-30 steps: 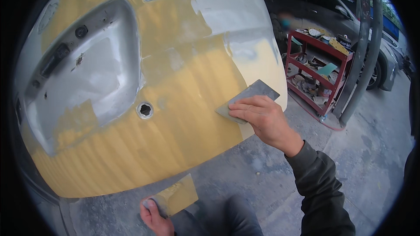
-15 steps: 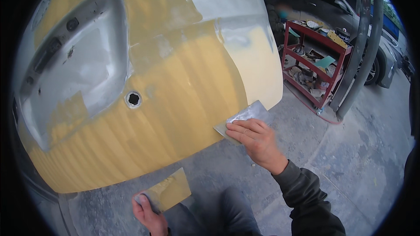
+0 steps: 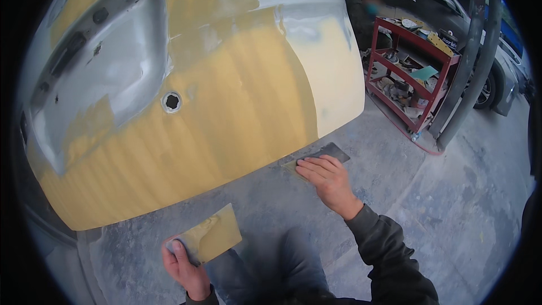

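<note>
A large car body panel (image 3: pixel 226 118) fills the upper left, coated in yellow filler with bare grey metal patches and a small round hole (image 3: pixel 171 102). My right hand (image 3: pixel 328 179) holds a flat grey spreader blade (image 3: pixel 327 153) just off the panel's lower edge, fingers flat on it. My left hand (image 3: pixel 183 264) sits low near my knee and grips a rectangular board (image 3: pixel 212 236) smeared with yellow filler.
A red metal shelf cart (image 3: pixel 415 76) with tools and cans stands at the right. Beside it rises a grey post (image 3: pixel 471 62), with a parked car behind. Grey dusty concrete floor (image 3: pixel 451 214) lies below and to the right.
My right hand drew the spreader down the panel's right side and off its lower edge. My left hand with the filler board came further into view.
</note>
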A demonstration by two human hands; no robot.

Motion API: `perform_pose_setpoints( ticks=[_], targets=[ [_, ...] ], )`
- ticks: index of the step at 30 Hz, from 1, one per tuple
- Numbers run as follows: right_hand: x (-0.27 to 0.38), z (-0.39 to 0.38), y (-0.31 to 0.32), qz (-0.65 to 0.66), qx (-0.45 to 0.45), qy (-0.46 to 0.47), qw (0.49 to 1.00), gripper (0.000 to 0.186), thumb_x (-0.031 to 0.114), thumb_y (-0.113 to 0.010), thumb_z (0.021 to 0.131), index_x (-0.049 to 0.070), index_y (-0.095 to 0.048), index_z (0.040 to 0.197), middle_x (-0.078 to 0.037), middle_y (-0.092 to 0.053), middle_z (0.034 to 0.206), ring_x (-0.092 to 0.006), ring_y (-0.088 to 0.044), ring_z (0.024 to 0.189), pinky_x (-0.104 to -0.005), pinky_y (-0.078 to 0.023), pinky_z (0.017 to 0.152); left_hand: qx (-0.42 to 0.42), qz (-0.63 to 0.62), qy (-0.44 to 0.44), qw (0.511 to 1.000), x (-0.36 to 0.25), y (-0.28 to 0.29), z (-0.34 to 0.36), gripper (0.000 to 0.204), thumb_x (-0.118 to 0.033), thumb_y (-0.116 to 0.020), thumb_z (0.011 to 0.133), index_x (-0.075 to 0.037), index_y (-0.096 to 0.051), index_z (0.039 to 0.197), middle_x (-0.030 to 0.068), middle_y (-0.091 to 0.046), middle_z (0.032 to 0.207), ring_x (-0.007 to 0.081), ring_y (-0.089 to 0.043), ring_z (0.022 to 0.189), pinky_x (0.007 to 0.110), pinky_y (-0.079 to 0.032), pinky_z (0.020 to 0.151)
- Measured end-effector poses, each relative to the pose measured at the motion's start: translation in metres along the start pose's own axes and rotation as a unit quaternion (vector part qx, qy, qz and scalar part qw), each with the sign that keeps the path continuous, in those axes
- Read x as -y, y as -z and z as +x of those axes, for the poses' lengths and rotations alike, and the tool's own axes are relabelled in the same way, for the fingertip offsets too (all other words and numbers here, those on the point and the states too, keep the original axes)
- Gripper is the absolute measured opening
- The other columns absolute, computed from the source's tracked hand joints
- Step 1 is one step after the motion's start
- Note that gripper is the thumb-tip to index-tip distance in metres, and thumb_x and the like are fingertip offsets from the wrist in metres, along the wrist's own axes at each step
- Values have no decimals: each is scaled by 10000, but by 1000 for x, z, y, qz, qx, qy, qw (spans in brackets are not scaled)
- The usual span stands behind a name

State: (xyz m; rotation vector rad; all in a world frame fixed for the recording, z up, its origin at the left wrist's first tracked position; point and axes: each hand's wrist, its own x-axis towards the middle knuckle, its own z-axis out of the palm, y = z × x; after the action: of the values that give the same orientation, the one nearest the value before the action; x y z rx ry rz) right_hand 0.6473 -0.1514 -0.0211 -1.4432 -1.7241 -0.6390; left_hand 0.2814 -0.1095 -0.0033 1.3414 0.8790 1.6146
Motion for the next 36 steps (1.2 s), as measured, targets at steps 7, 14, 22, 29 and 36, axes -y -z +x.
perform_pose_setpoints(
  ticks=[7, 14, 22, 29, 36],
  targets=[
    [69, 11, 40, 389, -43, -230, 891, 237, -50, -673, 962, -3, -804, 1154, -150, -824, 1174, -266, -793, 1048, -364, -594, 919, 176, 37, 43, 983, -2, -11, -13, 195, -190, -624, 1125, -10, -692, 1156, 19, -712, 986, 86, -623, 892, 273, -512, 783],
    [68, 17, 40, 666, 126, -192, 710, 211, 56, -740, 999, -46, -799, 1174, -168, -825, 1173, -210, -795, 1045, -323, -604, 935, 253, 46, -20, 966, 5, -41, -7, 183, -153, -608, 1130, -17, -692, 1219, 75, -750, 951, 122, -681, 841, 273, -545, 802],
    [40, 42, 53, 471, 337, -178, 796, 220, 45, -734, 988, 11, -824, 1187, -150, -834, 1140, -204, -797, 1013, -301, -590, 889, 148, 25, -20, 988, -6, -20, -10, 194, -169, -603, 1139, -11, -690, 1212, 50, -752, 1049, 107, -668, 959, 282, -541, 877],
    [-22, 139, 81, 153, -37, -41, 987, 265, -65, -661, 971, 14, -790, 1189, -150, -799, 1156, -293, -750, 1088, -355, -565, 954, -51, -33, -9, 998, -5, 17, 3, 286, -274, -592, 1130, -3, -666, 1076, 37, -675, 949, 102, -590, 882, 286, -489, 783],
    [-111, 235, 65, -65, -178, 100, 977, 351, -44, -670, 926, 87, -797, 1226, -66, -795, 1230, -289, -712, 1146, -401, -535, 982, -18, 224, -203, 953, 29, 40, 10, 183, -185, -590, 1125, -17, -631, 1067, 69, -620, 955, 182, -557, 857, 353, -467, 753]
  ],
)
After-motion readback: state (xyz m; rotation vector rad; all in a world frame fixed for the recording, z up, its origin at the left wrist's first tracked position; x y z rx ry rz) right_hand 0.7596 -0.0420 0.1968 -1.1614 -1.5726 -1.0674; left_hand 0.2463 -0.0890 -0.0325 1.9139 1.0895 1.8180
